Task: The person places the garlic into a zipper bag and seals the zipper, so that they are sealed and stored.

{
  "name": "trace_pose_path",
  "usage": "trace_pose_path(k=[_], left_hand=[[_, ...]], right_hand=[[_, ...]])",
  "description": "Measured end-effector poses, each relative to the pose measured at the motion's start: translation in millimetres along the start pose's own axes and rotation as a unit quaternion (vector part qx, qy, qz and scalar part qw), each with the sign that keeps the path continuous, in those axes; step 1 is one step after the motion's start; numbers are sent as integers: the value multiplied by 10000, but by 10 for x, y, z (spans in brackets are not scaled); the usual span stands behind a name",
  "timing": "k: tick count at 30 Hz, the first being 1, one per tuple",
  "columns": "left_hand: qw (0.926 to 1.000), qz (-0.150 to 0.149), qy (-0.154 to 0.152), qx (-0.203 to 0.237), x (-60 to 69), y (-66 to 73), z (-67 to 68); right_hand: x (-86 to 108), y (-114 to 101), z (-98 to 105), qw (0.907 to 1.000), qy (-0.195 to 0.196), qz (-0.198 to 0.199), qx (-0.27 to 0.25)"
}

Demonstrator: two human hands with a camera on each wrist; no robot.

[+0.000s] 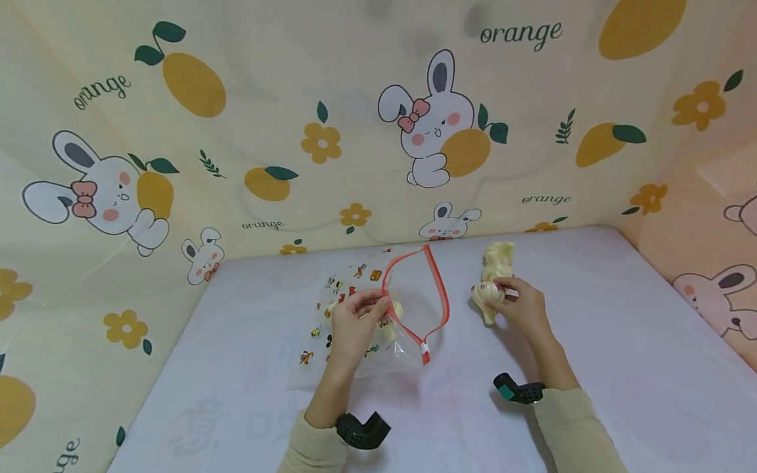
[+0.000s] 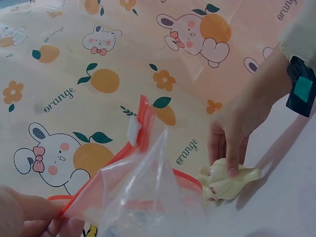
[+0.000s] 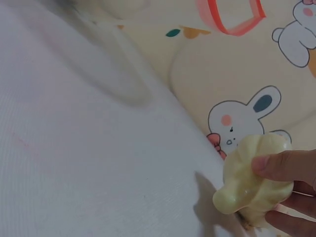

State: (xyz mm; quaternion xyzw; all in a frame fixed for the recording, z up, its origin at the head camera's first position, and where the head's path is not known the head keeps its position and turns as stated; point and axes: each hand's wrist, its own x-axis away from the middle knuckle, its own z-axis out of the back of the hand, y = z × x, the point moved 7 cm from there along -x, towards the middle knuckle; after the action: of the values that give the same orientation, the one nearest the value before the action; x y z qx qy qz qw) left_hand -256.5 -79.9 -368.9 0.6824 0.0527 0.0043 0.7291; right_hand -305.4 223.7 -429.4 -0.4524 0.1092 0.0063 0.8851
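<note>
left hand (image 1: 355,320) pinching red rim (image 1: 439,276) of clear bag (image 1: 319,340) | right hand (image 1: 525,312) grasping garlic-shaped piece (image 1: 486,295), right of bag | head view showing pale lumps (image 1: 387,330) inside bag, right wrist view showing only rim

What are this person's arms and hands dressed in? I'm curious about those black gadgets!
The left hand and right hand wear no gloves. The left sleeve and right sleeve are plain beige. The left wrist camera and right wrist camera are black and angular; the right one has a teal patch. No cables show.
</note>
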Motion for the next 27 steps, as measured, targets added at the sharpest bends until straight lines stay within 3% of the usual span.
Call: trace_pose_path(k=[27], left_hand=[[10000, -20, -17, -46, -1, -16, -17]], right_hand=[[10, -246, 106, 9971, 540, 544, 27]])
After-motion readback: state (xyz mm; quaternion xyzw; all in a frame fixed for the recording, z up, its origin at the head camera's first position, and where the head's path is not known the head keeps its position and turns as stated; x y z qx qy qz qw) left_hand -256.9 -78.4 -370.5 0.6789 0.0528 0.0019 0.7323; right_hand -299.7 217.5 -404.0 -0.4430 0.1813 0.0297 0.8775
